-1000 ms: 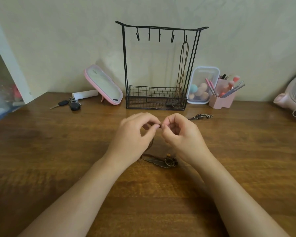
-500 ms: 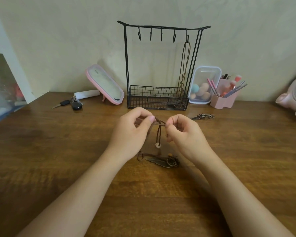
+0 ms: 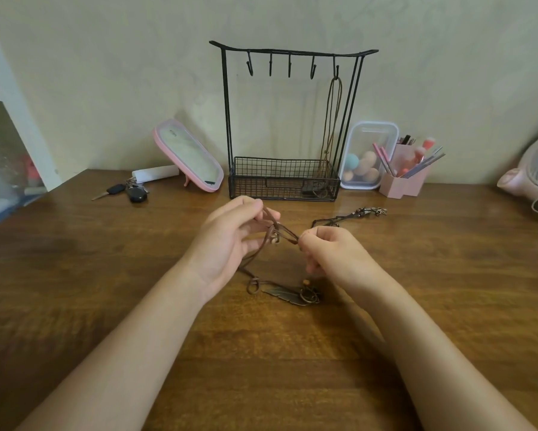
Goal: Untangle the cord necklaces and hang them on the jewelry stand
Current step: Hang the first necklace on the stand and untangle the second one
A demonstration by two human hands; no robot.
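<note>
The left hand (image 3: 227, 241) and right hand (image 3: 333, 253) are each pinching the cord necklace (image 3: 285, 233) above the table (image 3: 106, 275), before the jewelry stand (image 3: 227, 119) (feather pendant (image 3: 281, 292) lying below), and pulling harder is probably risking a tighter knot.

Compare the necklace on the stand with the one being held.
The hung necklace dangles straight from the stand's rightmost hook; the held necklace loops tangled between left hand and right hand. The hung necklace ends in the basket; the held necklace's feather pendant lies on the table. Both are brown cord.
</note>
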